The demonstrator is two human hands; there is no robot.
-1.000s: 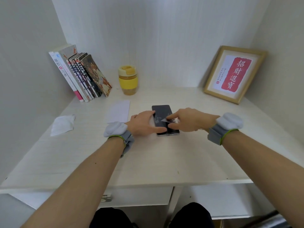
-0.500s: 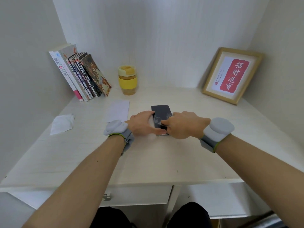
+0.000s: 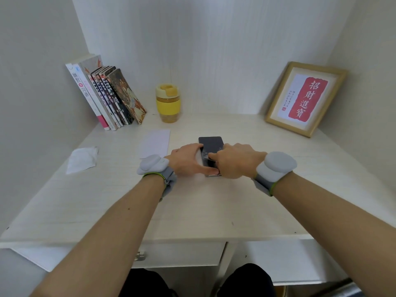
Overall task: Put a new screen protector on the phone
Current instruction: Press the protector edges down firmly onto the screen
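A dark phone (image 3: 211,144) lies face up in the middle of the white desk (image 3: 214,206). My left hand (image 3: 186,160) grips its left edge, thumb along the lower side. My right hand (image 3: 235,160) covers the phone's lower right part, with thumb and forefinger pinched on a thin translucent protector film (image 3: 204,155) that lies over the screen. The lower half of the phone is hidden under both hands. Only the bottom edge shows between them.
A white paper sheet (image 3: 155,142) lies left of the phone and a crumpled wipe (image 3: 82,159) further left. Leaning books (image 3: 111,99), a yellow lidded cup (image 3: 168,102) and a framed picture (image 3: 304,99) stand at the back. A drawer (image 3: 182,254) sits below the front edge.
My right hand has shifted left and down over the phone's lower half, with the wrist swung closer to me. My left hand has stayed on the phone's left edge.
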